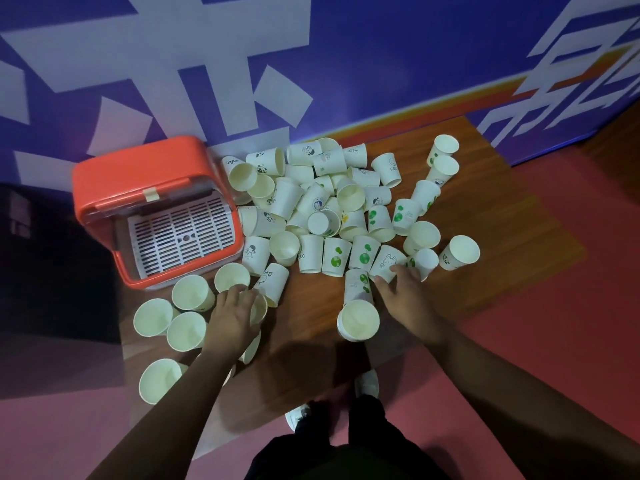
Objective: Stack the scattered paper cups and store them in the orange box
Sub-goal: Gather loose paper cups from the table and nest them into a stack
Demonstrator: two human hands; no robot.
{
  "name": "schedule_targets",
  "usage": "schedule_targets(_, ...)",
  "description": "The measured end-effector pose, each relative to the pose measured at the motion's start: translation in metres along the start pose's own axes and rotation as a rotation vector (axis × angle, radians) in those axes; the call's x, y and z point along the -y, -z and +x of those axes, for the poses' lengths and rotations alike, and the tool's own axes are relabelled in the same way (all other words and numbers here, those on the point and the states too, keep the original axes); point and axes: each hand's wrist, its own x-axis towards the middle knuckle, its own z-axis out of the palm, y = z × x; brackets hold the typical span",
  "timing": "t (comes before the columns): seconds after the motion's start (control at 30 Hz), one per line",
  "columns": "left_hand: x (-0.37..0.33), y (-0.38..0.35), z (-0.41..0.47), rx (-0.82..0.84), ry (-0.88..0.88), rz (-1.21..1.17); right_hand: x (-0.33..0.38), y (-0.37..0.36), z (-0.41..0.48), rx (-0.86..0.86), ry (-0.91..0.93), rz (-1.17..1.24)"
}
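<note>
Nearest the viewer, white shoes (367, 382) are seen on a red floor (554, 341) at the near edge of a wooden table (304, 306). At the near left corner, several upright cups (162, 379) are grouped, their mouths turned up.

Just beyond them, the left hand (230, 317) is laid over a partly hidden cup (259, 308). Its fingers are curved down on that cup, but it cannot be told whether the cup is gripped.

To the right, a short upright stack (358, 320) of nested cups is stood just beside the right hand (405, 299). An upturned leaf-printed cup (356, 284) is set right behind the stack. The right hand's fingers are spread and nearly straight. Their tips are laid on the near edge of a rabbit-printed cup (386, 261).

Farther back, the scattered paper cups (351, 197) are heaped across the middle of the table, some upright, some upturned, some on their sides.

At the far left, the orange box (104, 188) is placed on the table just beside the heap. It is open toward the viewer, and a white slotted tray (180, 230) is seen inside.

At the far right, two cups (446, 147) are set apart from the heap. Behind everything, a blue wall (381, 46) with large white shapes is seen.
</note>
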Motion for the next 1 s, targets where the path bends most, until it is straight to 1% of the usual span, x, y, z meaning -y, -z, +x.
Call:
schedule_targets(0.1, -0.002, -0.002, -0.003, -0.013, -0.019, -0.048, -0.007, 0.003, 0.016, 0.010, -0.032, -0.020)
schedule_targets(0.2, -0.006, -0.007, -0.008, 0.027, 0.009, -0.084, -0.018, 0.004, 0.027, 0.028, -0.021, -0.070)
schedule_targets(0.3, -0.011, -0.013, -0.010, 0.045, 0.012, -0.067, -0.027, 0.004, 0.036, 0.032, 0.008, -0.099)
schedule_targets(0.5, -0.027, -0.008, -0.004, -0.030, -0.020, -0.111, -0.038, 0.002, 0.049, 0.061, 0.041, -0.117)
schedule_targets(0.57, -0.035, -0.001, 0.001, -0.095, -0.027, -0.215, -0.041, 0.001, 0.057, 0.083, 0.064, -0.158)
schedule_targets(0.67, -0.060, 0.025, 0.007, -0.140, 0.073, -0.538, -0.037, 0.002, 0.072, 0.118, 0.078, -0.221)
schedule_targets(0.73, -0.082, 0.045, 0.013, -0.151, 0.047, -0.648, -0.030, 0.001, 0.082, 0.129, 0.074, -0.253)
schedule_targets(0.8, -0.106, 0.061, 0.017, -0.121, -0.018, -0.689, -0.026, -0.002, 0.092, 0.113, 0.072, -0.267)
schedule_targets(0.83, -0.118, 0.066, 0.018, -0.076, -0.030, -0.720, -0.025, -0.003, 0.096, 0.103, 0.070, -0.274)
schedule_targets(0.9, -0.136, 0.071, 0.016, 0.064, -0.030, -0.816, -0.025, -0.004, 0.105, 0.093, 0.063, -0.287)
schedule_targets(0.93, -0.144, 0.070, 0.015, 0.121, -0.054, -0.814, -0.025, -0.004, 0.110, 0.098, 0.063, -0.288)
schedule_targets(1.0, -0.155, 0.061, 0.013, 0.173, -0.159, -0.692, -0.028, -0.005, 0.119, 0.119, 0.091, -0.306)
